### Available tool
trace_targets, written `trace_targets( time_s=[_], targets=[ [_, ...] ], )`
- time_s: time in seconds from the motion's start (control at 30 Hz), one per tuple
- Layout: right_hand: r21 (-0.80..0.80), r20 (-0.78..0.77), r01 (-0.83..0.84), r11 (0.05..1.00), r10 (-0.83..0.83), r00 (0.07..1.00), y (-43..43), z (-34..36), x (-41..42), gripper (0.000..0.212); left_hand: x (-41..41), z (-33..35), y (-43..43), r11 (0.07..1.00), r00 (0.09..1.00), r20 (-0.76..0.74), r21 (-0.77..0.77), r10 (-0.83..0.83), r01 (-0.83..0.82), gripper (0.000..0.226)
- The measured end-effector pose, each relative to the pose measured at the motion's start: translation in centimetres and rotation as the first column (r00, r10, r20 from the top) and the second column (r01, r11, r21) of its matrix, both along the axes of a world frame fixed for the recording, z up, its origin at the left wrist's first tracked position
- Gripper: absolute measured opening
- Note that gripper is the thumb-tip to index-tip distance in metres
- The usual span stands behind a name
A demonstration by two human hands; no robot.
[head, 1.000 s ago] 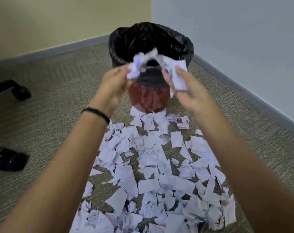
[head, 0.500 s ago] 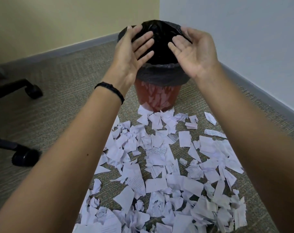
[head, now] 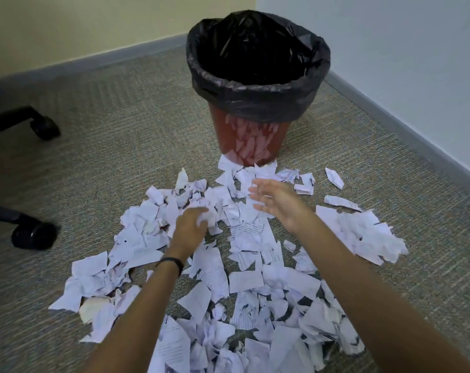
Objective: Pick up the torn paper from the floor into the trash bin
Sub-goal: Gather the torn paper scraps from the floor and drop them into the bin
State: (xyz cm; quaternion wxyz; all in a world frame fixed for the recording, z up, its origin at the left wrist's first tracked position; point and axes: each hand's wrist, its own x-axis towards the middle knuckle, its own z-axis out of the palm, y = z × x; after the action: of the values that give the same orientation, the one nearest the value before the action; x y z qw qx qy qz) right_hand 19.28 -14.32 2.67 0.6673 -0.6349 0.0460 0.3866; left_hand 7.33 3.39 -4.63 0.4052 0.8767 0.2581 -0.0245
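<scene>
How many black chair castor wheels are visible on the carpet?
2. One black castor wheel at far left, level with the red trash bin; the other nearer, left of the torn white paper. More may lie off-frame.

Soft, even indoor light, moderately bright; faint shadows beneath chair casters (head: 34, 234). Left grip (head: 192, 224) and right grip (head: 275, 200) motion-blurred; bin liner (head: 255, 103) shows mild sheen; wide-angle bowing at edges.

Two black casters (head: 34, 235), seemingly an office chair's, stand on grey-green carpet (head: 120, 130) below a yellow wall (head: 94, 22).

Torn paper (head: 246, 281) before the bin (head: 248, 142) (chair (head: 34, 234) left).
</scene>
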Motion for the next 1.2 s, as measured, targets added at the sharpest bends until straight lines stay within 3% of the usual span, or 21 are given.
trace_targets(
  time_s=[0.1, 0.23, 0.37, 0.5, 0.67, 0.93, 1.2],
  targets=[
    [-0.322, 0.183, -0.115, 0.94, 0.181, 0.966, 0.0, -3.3, -1.0, 0.027, -1.9, -2.4, -0.6, 0.938, 0.958, -0.215, 0.25, -0.189, 0.241, 0.042],
    [-0.536, 0.404, -0.154, 0.83, 0.413, 0.816, -0.1, -7.4, -2.3, 0.042, -2.7, -2.2, -1.0, 0.862, 0.901, -0.358, 0.344, -0.246, 0.372, 0.054],
    [-0.719, 0.361, -0.304, 0.624, 0.711, 0.604, 0.1, -9.7, -3.7, 0.061, -2.4, -2.1, -1.0, 0.834, 0.887, -0.382, 0.375, -0.26, 0.406, 0.057],
    [-0.802, 0.323, -0.335, 0.494, 0.831, 0.453, 0.1, -10.7, -5.3, 0.062, -2.3, -2.6, -1.1, 0.822, 0.866, -0.434, 0.379, -0.247, 0.425, 0.058],
    [-0.837, 0.32, -0.333, 0.435, 0.882, 0.347, -0.2, -10.6, -6.1, 0.059, -2.2, -2.8, -1.0, 0.821, 0.839, -0.477, 0.345, -0.263, 0.454, 0.053],
    [-0.949, 0.172, -0.235, 0.209, 0.97, 0.171, 0.9, -10.9, -6.8, 0.068, -2.3, -2.5, -0.7, 0.841, 0.888, -0.369, 0.354, -0.275, 0.408, 0.039],
    [-0.93, 0.275, -0.194, 0.312, 0.942, 0.193, 1.4, -10.5, -6.6, 0.051, -2.4, -2.4, -0.3, 0.88, 0.913, -0.31, 0.308, -0.267, 0.362, 0.014]
  ],
)
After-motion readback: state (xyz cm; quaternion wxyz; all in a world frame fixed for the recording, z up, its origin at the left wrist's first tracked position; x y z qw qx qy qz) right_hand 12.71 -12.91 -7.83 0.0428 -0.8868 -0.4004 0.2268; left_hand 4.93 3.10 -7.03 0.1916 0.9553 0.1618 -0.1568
